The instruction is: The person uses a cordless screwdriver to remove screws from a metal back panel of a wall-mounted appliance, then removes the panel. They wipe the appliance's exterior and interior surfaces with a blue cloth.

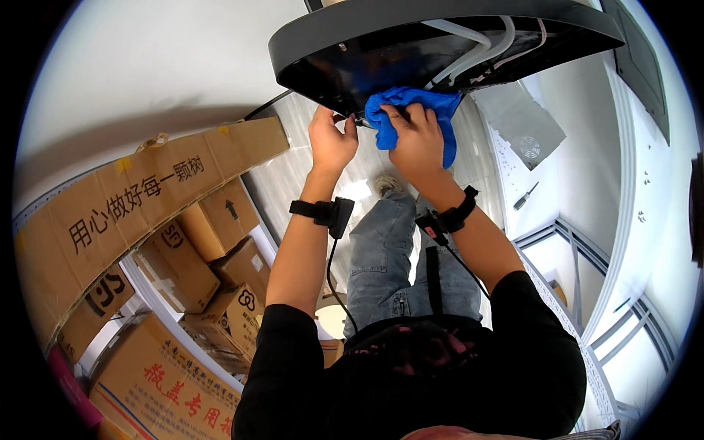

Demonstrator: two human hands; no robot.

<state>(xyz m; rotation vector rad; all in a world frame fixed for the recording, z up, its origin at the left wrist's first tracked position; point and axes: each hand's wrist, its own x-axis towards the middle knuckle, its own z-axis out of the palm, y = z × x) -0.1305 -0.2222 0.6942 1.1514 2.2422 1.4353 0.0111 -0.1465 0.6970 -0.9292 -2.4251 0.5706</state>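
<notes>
A large black casing [455,26] with a rounded rim and a hollow underside hangs in front of me at the top of the view. Pale tubes [488,48] run through its underside. My right hand [418,147] grips a bunched blue cloth [447,110] and presses it to the casing's lower edge, on the near side. Left of it, my left hand [334,143] is at the same edge with its fingers curled and thumb toward the cloth. A small dark piece shows by that thumb; whatever the fingers hold is hidden.
Cardboard boxes [176,268] are stacked on shelving at my left, behind a long cardboard strip [147,191]. At right, a screwdriver [525,196] and a grey sheet-metal panel [524,125] with a round vent lie on a white surface. Grey metal frames [579,246] are farther right.
</notes>
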